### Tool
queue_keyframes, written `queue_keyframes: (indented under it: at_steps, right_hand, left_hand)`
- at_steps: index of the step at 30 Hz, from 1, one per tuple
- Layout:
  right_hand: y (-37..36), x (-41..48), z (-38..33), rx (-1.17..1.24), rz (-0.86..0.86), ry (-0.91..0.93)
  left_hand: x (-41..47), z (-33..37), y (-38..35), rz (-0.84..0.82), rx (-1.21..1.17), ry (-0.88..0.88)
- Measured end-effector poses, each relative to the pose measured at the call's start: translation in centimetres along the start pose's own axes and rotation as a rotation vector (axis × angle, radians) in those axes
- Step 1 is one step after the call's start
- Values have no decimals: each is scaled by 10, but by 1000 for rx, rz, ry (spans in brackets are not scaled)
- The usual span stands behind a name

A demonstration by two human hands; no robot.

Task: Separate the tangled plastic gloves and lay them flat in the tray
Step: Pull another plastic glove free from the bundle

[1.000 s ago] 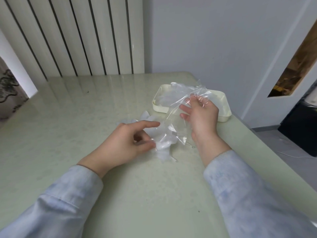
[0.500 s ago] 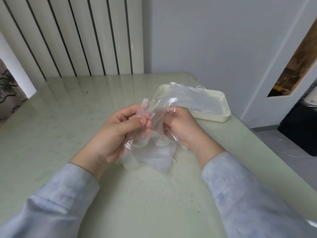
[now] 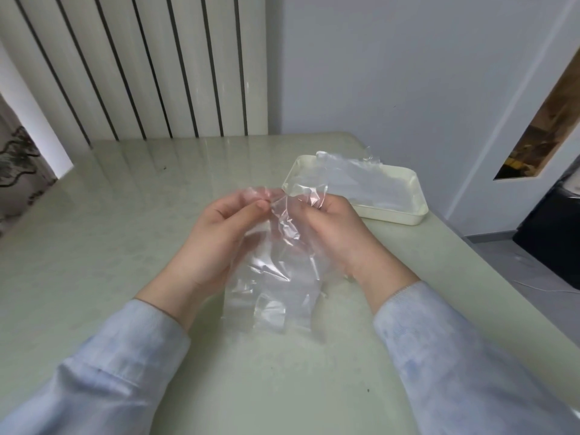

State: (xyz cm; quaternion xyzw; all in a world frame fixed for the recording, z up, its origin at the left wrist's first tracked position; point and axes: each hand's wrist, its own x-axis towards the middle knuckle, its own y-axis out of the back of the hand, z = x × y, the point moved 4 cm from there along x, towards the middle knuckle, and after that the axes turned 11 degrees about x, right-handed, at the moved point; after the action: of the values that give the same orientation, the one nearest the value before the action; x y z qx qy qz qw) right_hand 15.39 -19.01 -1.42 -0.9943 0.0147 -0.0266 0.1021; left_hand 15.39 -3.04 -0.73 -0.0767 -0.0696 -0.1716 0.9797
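A clear, crinkled plastic glove (image 3: 273,287) hangs between my hands above the pale green table (image 3: 125,246), its lower end reaching down to the tabletop. My left hand (image 3: 216,237) pinches its upper left edge with thumb and fingers. My right hand (image 3: 332,233) grips the upper right edge with curled fingers. A cream rectangular tray (image 3: 405,211) sits just beyond my right hand, and another clear glove (image 3: 354,180) lies spread in it, partly draped over its near left rim.
The table's right edge (image 3: 489,268) runs diagonally close to the tray, with floor beyond. A white ribbed panel (image 3: 141,67) and a grey wall stand behind the table. A dark object (image 3: 552,243) sits on the floor at right.
My right hand left the glove in the tray and came back to join the left. Both hands lifted the bunched plastic off the table, and it now hangs more unfolded.
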Motion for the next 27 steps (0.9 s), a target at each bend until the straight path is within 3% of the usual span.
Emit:
queue_keyframes:
  at_steps: [7, 14, 27]
  right_hand:
    - [0, 2, -2, 191, 51, -44]
    - [4, 2, -2, 66, 92, -69]
    - [-3, -2, 0, -3, -65, 18]
  left_hand:
    - [1, -14, 6, 79, 287, 12]
    - [4, -14, 15, 288, 133, 46]
    - [3, -11, 13, 268, 70, 47]
